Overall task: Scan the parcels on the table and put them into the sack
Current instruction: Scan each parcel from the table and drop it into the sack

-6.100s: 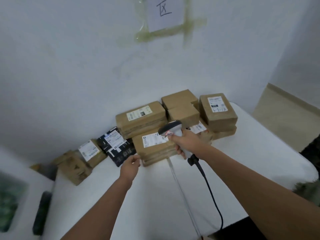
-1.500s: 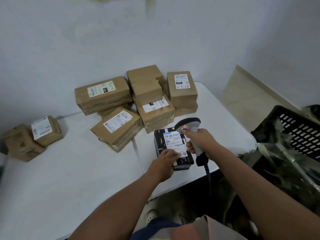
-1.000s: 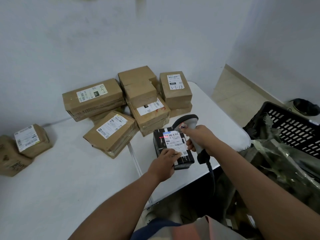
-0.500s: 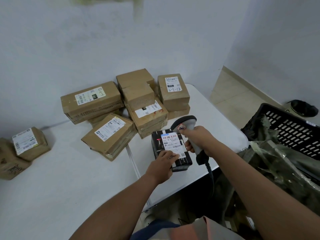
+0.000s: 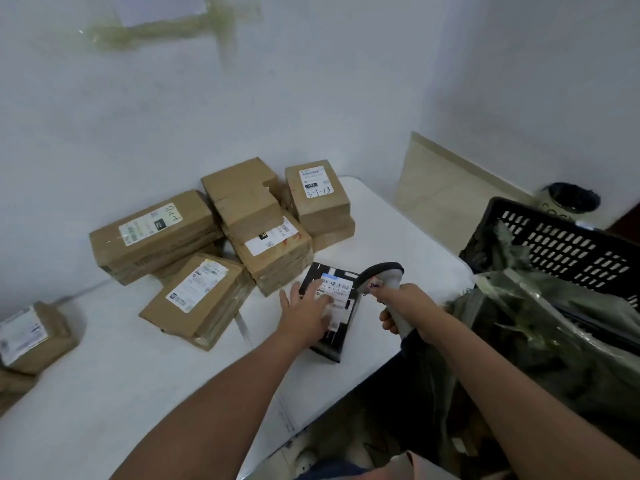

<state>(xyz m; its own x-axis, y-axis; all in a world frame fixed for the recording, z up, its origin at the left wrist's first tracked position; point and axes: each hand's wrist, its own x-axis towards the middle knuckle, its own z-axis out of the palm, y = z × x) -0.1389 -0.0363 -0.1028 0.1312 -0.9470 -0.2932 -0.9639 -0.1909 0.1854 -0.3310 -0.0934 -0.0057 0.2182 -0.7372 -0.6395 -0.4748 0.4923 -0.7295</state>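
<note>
Near the table's (image 5: 398, 230) right front edge lies the black parcel (image 5: 334, 313); the left hand (image 5: 306, 315) rests flat on its label, fingers spread, while the right hand (image 5: 407, 306) grips the barcode scanner (image 5: 381, 277) beside it.

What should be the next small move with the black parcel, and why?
Probably the left hand should grip the black parcel and lift it toward the sack: its fingers lie spread on the label, and the right hand holds the scanner beside it.
</note>
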